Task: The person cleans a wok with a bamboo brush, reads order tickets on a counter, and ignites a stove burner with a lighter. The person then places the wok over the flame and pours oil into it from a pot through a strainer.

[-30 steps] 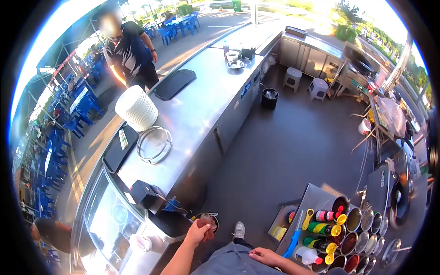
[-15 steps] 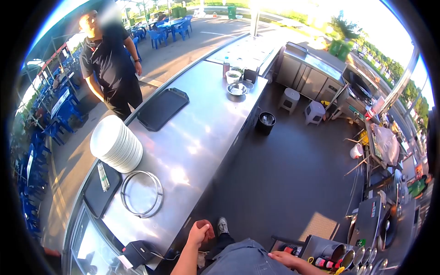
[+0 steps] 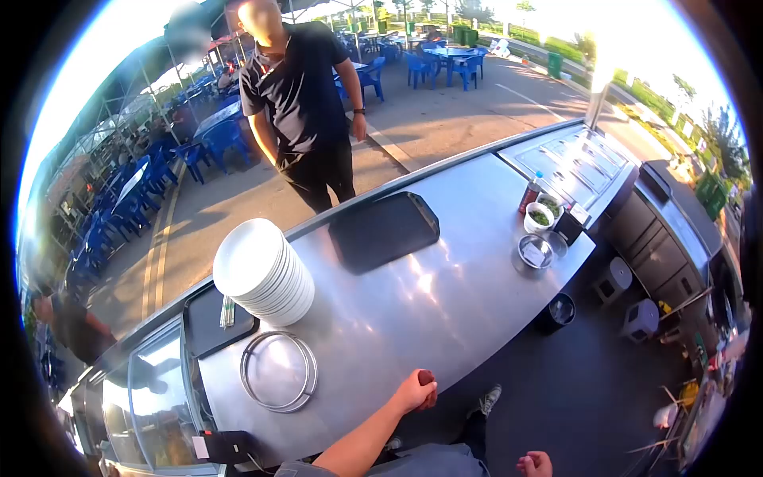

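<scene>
My left hand (image 3: pixel 417 391) hovers over the front edge of the steel counter (image 3: pixel 362 342), its fingers curled in and nothing visible in them. Low in the view, my right hand (image 3: pixel 535 463) hangs beside my body above the dark floor, fingers loosely bent with the thumb apart, and it looks bare. Closest to my left hand on the counter is a pair of metal rings (image 3: pixel 278 372), one over the other. Behind them stands a tall stack of white plates (image 3: pixel 254 266). A black tray (image 3: pixel 384 230) lies near the far edge.
Across the counter stands a person in dark clothes (image 3: pixel 298 95). A second black tray (image 3: pixel 208 322) holds wrapped chopsticks (image 3: pixel 228 312). At right are a bottle (image 3: pixel 530 192), tubs of greens (image 3: pixel 539 217) and a metal bowl (image 3: pixel 534 251). A black bin (image 3: pixel 559 312) and stools (image 3: pixel 612 280) stand below.
My view has swung right-to-left toward the counter and the person across it. My left hand now shows over the counter's edge. My right hand has come away from my apron.
</scene>
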`<state>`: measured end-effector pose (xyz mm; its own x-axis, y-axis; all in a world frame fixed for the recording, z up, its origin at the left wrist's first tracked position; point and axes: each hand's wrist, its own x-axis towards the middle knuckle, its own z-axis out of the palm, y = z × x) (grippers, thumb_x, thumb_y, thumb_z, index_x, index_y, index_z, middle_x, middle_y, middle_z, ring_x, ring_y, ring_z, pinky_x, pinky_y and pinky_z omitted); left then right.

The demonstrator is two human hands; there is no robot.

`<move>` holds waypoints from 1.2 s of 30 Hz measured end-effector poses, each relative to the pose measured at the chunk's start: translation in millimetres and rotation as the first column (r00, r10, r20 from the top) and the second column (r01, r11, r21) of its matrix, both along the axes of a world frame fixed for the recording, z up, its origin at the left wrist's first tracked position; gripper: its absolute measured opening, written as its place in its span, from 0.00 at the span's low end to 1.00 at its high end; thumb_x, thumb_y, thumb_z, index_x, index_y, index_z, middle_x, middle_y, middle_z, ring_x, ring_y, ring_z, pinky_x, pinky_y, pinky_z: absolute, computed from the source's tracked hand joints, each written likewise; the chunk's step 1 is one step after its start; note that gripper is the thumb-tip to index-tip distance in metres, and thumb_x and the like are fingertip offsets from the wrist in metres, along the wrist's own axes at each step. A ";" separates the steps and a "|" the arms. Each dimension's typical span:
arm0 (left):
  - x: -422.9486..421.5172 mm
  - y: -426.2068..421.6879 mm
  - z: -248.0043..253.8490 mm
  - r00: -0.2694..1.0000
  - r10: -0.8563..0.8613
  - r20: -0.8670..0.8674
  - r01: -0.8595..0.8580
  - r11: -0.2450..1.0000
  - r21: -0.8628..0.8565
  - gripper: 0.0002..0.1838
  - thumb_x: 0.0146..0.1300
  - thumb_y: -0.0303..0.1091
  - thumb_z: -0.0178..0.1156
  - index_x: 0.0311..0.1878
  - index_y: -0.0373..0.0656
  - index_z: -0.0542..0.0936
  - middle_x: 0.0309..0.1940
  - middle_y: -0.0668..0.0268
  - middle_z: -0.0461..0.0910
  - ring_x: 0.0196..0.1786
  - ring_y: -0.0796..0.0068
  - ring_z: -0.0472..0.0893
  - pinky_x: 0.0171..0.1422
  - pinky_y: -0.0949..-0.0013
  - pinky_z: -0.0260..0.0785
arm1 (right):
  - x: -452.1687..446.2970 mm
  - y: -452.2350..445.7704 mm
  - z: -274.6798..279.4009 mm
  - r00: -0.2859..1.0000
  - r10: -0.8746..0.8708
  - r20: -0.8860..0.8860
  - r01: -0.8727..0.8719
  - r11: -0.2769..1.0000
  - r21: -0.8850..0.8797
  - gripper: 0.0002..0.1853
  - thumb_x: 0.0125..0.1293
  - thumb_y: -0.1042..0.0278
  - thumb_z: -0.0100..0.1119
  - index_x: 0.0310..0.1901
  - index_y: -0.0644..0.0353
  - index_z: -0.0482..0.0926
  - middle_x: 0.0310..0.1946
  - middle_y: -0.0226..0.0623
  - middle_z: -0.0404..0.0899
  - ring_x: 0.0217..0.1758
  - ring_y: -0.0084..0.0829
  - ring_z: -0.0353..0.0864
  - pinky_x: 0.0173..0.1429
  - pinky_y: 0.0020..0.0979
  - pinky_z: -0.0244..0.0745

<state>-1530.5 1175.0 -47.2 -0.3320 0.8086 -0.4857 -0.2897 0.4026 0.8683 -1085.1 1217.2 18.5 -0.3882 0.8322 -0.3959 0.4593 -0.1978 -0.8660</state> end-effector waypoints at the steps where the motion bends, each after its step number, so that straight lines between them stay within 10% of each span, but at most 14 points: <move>1: -3.0 8.4 3.8 0.997 -0.071 0.001 0.071 0.996 -0.048 0.16 0.65 0.33 0.61 0.51 0.36 0.71 0.27 0.60 0.82 0.27 0.68 0.83 0.33 0.64 0.74 | -3.2 12.6 1.9 1.000 0.002 -0.002 -0.002 1.000 0.002 0.11 0.73 0.64 0.57 0.48 0.63 0.77 0.37 0.37 0.81 0.41 0.25 0.81 0.46 0.26 0.78; 2: -2.4 26.8 -1.0 0.999 -0.044 -0.004 0.044 0.998 -0.045 0.16 0.65 0.33 0.61 0.51 0.36 0.71 0.27 0.60 0.82 0.27 0.68 0.83 0.33 0.64 0.74 | -10.2 53.1 -0.1 0.998 -0.038 -0.040 0.041 0.997 0.069 0.11 0.74 0.64 0.56 0.50 0.63 0.75 0.34 0.35 0.79 0.36 0.24 0.80 0.40 0.26 0.78; 4: 9.3 74.5 -14.9 0.791 0.043 -0.610 -0.079 0.996 -0.033 0.23 0.64 0.39 0.61 0.55 0.36 0.68 0.34 0.55 0.84 0.37 0.56 0.85 0.45 0.56 0.76 | -30.7 146.6 3.7 0.990 -0.120 -0.076 0.127 0.988 0.083 0.12 0.73 0.67 0.56 0.53 0.62 0.74 0.36 0.34 0.79 0.34 0.22 0.80 0.38 0.24 0.77; 12: 6.8 256.6 -5.0 0.682 -0.452 -0.575 -0.079 0.736 -0.672 0.21 0.65 0.39 0.53 0.56 0.37 0.67 0.43 0.43 0.83 0.48 0.44 0.83 0.54 0.47 0.75 | -136.6 508.8 27.7 0.954 -0.248 -0.170 0.255 0.967 0.022 0.16 0.69 0.74 0.58 0.57 0.62 0.71 0.41 0.34 0.78 0.39 0.22 0.79 0.43 0.23 0.74; 19: 15.8 287.4 -26.7 0.578 -0.613 -0.538 -0.144 0.572 -0.807 0.19 0.74 0.43 0.45 0.56 0.36 0.65 0.48 0.40 0.77 0.49 0.42 0.81 0.54 0.48 0.74 | -216.0 695.3 -9.8 0.939 -0.329 -0.100 0.344 0.896 0.282 0.32 0.63 0.70 0.67 0.67 0.64 0.64 0.53 0.41 0.78 0.52 0.31 0.78 0.58 0.33 0.75; 29: 14.0 296.8 -26.5 0.566 -0.696 -0.442 -0.116 0.463 -0.879 0.19 0.72 0.41 0.48 0.57 0.36 0.64 0.50 0.40 0.77 0.52 0.44 0.80 0.56 0.50 0.74 | -273.1 808.0 -48.4 0.912 -0.405 -0.059 0.388 0.810 0.440 0.39 0.63 0.64 0.66 0.72 0.64 0.58 0.47 0.41 0.81 0.51 0.34 0.80 0.59 0.35 0.74; 36: 13.5 299.4 -31.4 0.569 -0.723 -0.392 -0.127 0.393 -0.911 0.22 0.72 0.42 0.49 0.59 0.35 0.63 0.51 0.39 0.76 0.52 0.45 0.81 0.56 0.51 0.75 | -279.5 817.2 -16.9 0.924 -0.279 -0.262 0.356 0.878 0.321 0.39 0.65 0.77 0.62 0.75 0.59 0.56 0.39 0.37 0.82 0.39 0.24 0.80 0.48 0.26 0.74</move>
<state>-1517.0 1474.4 -78.6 -0.6863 0.2822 -0.6703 0.4896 0.8608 -0.1389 -1364.6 2034.4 1.6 -0.1178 0.9930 0.0083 0.2325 0.0358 -0.9719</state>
